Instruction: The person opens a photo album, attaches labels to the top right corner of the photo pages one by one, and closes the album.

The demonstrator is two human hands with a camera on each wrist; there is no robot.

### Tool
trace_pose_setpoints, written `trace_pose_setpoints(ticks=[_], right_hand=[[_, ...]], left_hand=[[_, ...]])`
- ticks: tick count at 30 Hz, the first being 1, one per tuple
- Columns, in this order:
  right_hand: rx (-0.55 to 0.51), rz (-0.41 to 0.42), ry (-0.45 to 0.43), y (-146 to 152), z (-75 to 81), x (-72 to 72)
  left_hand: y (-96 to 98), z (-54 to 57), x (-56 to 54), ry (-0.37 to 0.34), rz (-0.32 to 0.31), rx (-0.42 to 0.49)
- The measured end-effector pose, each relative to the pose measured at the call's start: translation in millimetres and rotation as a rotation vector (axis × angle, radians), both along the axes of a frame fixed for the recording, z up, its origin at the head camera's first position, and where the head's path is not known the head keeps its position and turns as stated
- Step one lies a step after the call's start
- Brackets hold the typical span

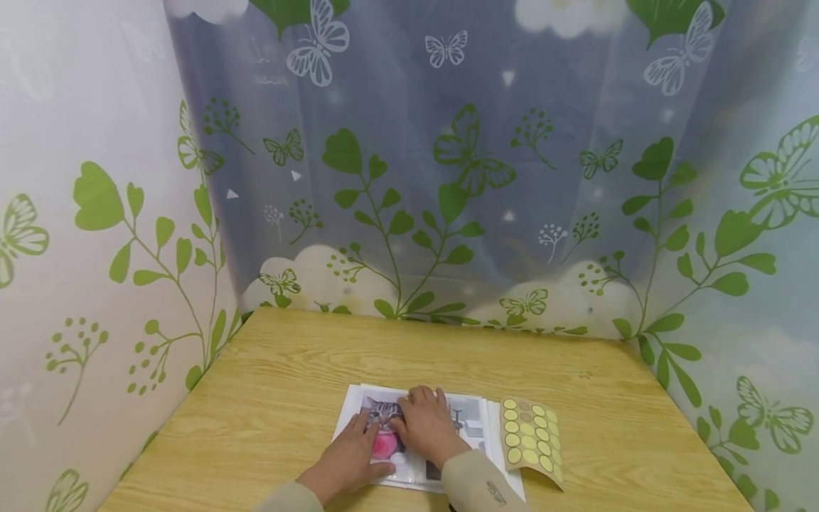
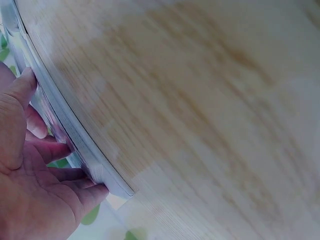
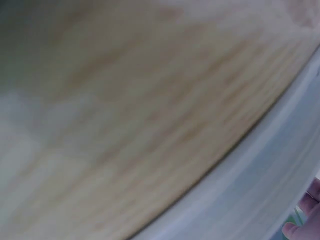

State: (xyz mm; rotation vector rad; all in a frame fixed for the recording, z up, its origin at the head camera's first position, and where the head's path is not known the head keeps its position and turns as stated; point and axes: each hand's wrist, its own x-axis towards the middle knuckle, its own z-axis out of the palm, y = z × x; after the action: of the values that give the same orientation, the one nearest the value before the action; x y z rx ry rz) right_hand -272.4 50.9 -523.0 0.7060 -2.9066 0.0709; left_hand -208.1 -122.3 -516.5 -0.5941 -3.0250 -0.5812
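Observation:
An open photo album (image 1: 484, 446) with clear sleeves lies on the wooden table. On its left page is a picture of a tabby cat (image 1: 384, 407) with a pink round shape below. My left hand (image 1: 348, 455) rests on that left page, fingers stretched and thumb apart, covering part of the picture. Across the middle of the album my right hand (image 1: 430, 425) presses flat, its fingertips near the top edge. In the left wrist view, the fingertips of the left hand (image 2: 45, 185) touch the page beside the album's thick edge (image 2: 82, 137). The right wrist view shows mostly table and the album's blurred edge (image 3: 250, 185).
Right of the album, a tan sheet of round yellow stickers (image 1: 530, 435) lies close against its edge, the lower corner curling up. The wood-grain table (image 1: 307, 370) is enclosed by curtains (image 1: 409, 178) printed with leaves and butterflies.

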Motion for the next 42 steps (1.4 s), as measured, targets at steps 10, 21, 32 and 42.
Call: trace_pose_setpoints(ticks=[10, 21, 32, 42], right_hand=[[-0.084, 0.033, 0.027, 12.8, 1.4, 5.5], [-0.067, 0.012, 0.032, 25.5, -1.8, 4.0], [-0.075, 0.006, 0.030, 34.2, 1.2, 7.2], [-0.111, -0.006, 0.032, 46.8, 10.5, 11.1]], left_hand=[[0.5, 1.1, 1.7, 0.008, 0.002, 0.015], [1.1, 3.4, 2.2, 0.002, 0.009, 0.007], [1.9, 8.3, 1.3, 0.022, 0.029, -0.095], [3.2, 10.9, -6.2, 0.101, 0.042, -0.113]])
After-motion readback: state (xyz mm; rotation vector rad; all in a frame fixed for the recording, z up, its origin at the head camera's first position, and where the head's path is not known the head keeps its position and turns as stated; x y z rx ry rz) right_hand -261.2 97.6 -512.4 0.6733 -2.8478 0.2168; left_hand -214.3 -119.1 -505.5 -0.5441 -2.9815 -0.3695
